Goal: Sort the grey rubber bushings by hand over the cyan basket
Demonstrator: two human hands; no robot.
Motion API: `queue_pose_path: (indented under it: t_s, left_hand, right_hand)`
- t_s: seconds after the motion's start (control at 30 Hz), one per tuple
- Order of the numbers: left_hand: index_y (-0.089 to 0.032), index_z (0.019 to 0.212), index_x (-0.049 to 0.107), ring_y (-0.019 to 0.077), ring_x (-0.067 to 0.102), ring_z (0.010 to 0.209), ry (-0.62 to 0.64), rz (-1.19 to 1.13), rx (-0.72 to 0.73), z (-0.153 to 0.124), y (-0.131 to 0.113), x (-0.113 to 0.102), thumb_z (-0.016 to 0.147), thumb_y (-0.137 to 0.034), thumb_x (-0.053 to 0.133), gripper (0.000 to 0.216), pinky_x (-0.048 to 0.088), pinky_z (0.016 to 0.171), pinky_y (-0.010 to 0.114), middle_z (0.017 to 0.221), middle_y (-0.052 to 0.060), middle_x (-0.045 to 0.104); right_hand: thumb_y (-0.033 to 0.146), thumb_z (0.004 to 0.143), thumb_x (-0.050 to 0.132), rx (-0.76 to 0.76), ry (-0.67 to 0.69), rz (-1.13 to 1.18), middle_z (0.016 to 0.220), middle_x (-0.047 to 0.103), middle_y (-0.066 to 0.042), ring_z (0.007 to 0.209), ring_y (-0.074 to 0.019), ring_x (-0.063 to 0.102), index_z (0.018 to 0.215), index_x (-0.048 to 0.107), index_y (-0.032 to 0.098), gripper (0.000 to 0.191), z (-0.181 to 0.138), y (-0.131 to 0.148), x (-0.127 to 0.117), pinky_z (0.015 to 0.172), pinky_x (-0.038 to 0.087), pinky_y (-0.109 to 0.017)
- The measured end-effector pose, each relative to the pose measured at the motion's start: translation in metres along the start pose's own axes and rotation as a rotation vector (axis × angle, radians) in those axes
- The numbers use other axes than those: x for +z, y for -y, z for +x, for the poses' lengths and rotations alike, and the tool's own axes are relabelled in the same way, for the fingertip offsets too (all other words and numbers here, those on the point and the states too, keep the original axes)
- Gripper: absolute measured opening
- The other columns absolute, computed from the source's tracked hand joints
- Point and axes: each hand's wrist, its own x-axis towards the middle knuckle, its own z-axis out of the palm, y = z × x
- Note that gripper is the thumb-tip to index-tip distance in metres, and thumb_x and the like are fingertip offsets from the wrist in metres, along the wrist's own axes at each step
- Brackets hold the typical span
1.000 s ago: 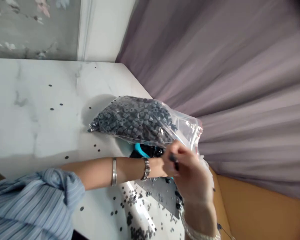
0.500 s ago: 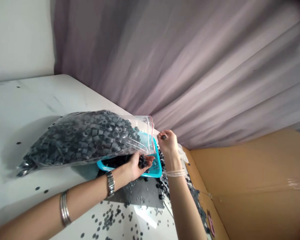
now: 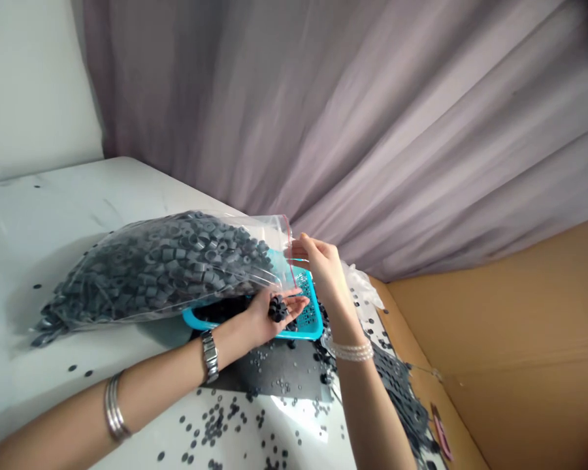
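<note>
A large clear zip bag [image 3: 176,261] full of small dark grey ring-shaped pieces lies on its side, its red-edged mouth facing right. My left hand [image 3: 269,312] is palm up just below the bag's mouth, cupping small ridged black pieces [image 3: 277,309], its fingers loosely extended. My right hand [image 3: 321,258] is at the bag's mouth with its fingers stretched out to the left; no piece shows in it. Beneath the bag and my left hand sits a turquoise plastic basket [image 3: 316,320] with dark pieces inside, partly hidden.
Many small black discs [image 3: 215,424] are scattered on the white table [image 3: 142,352]. A dark sheet [image 3: 255,378] lies by the basket. To the right are black perforated strips [image 3: 396,378], a pink-handled tool [image 3: 441,434], crumpled clear plastic [image 3: 365,287] and a cardboard wall [image 3: 509,326]. Behind hangs a grey curtain [image 3: 323,117].
My right hand has gone from a fist holding a dark piece to stretched fingers, and moved left to the bag's mouth. My left hand has turned slightly, showing the black pieces more clearly.
</note>
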Motion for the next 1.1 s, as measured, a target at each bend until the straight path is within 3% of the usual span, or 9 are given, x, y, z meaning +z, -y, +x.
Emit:
queue_pose_path:
  t_s: [0.1,0.2,0.33,0.5,0.63,0.7,0.8,0.97,1.1]
  left_hand:
    - [-0.008,0.092,0.059,0.0244,0.066,0.084,-0.015,0.022,0.055,0.0,-0.001,0.001,0.083,-0.016,0.042,0.02,0.056,0.07,0.032,0.085,0.019,0.066]
    - [-0.011,0.088,0.059,0.0227,0.066,0.083,-0.062,0.06,0.147,0.009,0.003,0.003,0.083,-0.016,0.044,0.017,0.056,0.07,0.031,0.084,0.016,0.067]
    - [-0.015,0.079,0.06,0.017,0.066,0.08,-0.119,0.153,0.305,0.029,0.018,0.014,0.08,-0.012,0.047,0.014,0.054,0.071,0.026,0.08,0.008,0.067]
    - [-0.016,0.078,0.067,0.0119,0.059,0.101,-0.116,0.354,0.531,0.029,0.04,0.027,0.071,-0.006,0.06,0.014,0.043,0.088,0.015,0.098,0.003,0.069]
    - [-0.02,0.085,0.069,0.0123,0.054,0.111,-0.07,0.448,0.586,0.016,0.042,0.032,0.066,-0.007,0.068,0.024,0.037,0.094,0.015,0.106,0.0,0.068]
    - [-0.019,0.091,0.067,0.0152,0.056,0.107,-0.071,0.416,0.57,0.012,0.038,0.033,0.073,-0.02,0.064,0.018,0.042,0.092,0.021,0.104,0.002,0.068]
    - [-0.014,0.098,0.063,0.0189,0.063,0.091,-0.125,0.305,0.46,0.01,0.029,0.029,0.085,-0.033,0.047,0.029,0.051,0.082,0.03,0.091,0.007,0.068]
    - [-0.008,0.089,0.059,0.0158,0.064,0.065,-0.17,0.151,0.294,0.011,0.013,0.022,0.089,-0.016,0.03,0.03,0.055,0.064,0.028,0.068,0.008,0.064]
    - [-0.004,0.095,0.057,0.0227,0.067,0.08,-0.111,0.113,0.259,0.004,0.006,0.02,0.089,-0.014,0.031,0.029,0.057,0.072,0.033,0.079,0.016,0.066]
  right_hand:
    - [0.032,0.076,0.062,-0.038,-0.124,0.158,0.079,0.068,-0.007,0.083,-0.0198,0.062,0.078,0.068,0.014,0.019,-0.014,-0.027,-0.015,0.083,0.047,-0.037]
    - [0.026,0.076,0.06,-0.039,-0.332,0.412,0.1,0.066,-0.003,0.105,-0.0166,0.055,0.089,0.064,0.02,0.015,-0.033,-0.063,-0.021,0.095,0.04,-0.033]
    - [0.029,0.077,0.05,0.086,-0.428,0.688,0.089,0.065,-0.002,0.1,-0.0155,0.059,0.079,0.059,0.023,0.01,-0.05,-0.097,-0.009,0.09,0.046,-0.032]
    - [0.03,0.076,0.049,0.123,-0.48,0.869,0.089,0.066,-0.002,0.099,-0.0164,0.06,0.078,0.057,0.023,0.011,-0.053,-0.105,0.006,0.089,0.048,-0.032]
    - [0.03,0.077,0.046,0.125,-0.495,0.933,0.085,0.066,-0.004,0.092,-0.0179,0.062,0.073,0.056,0.022,0.014,-0.046,-0.101,0.01,0.087,0.049,-0.033]
    - [0.03,0.077,0.044,0.116,-0.498,0.944,0.089,0.067,-0.003,0.095,-0.0168,0.061,0.077,0.059,0.021,0.017,-0.039,-0.098,0.012,0.088,0.048,-0.032]
    - [0.029,0.076,0.049,0.125,-0.461,0.939,0.096,0.068,-0.004,0.1,-0.018,0.06,0.082,0.062,0.018,0.018,-0.028,-0.096,0.013,0.091,0.046,-0.033]
    - [0.035,0.081,0.046,-0.029,-0.287,0.572,0.114,0.065,-0.004,0.112,-0.0198,0.054,0.1,0.064,0.019,0.031,-0.023,-0.088,0.0,0.097,0.04,-0.036]
    - [0.03,0.084,0.045,-0.175,-0.089,0.26,0.117,0.063,-0.005,0.11,-0.0199,0.056,0.102,0.065,0.02,0.029,-0.028,-0.078,-0.031,0.096,0.042,-0.036]
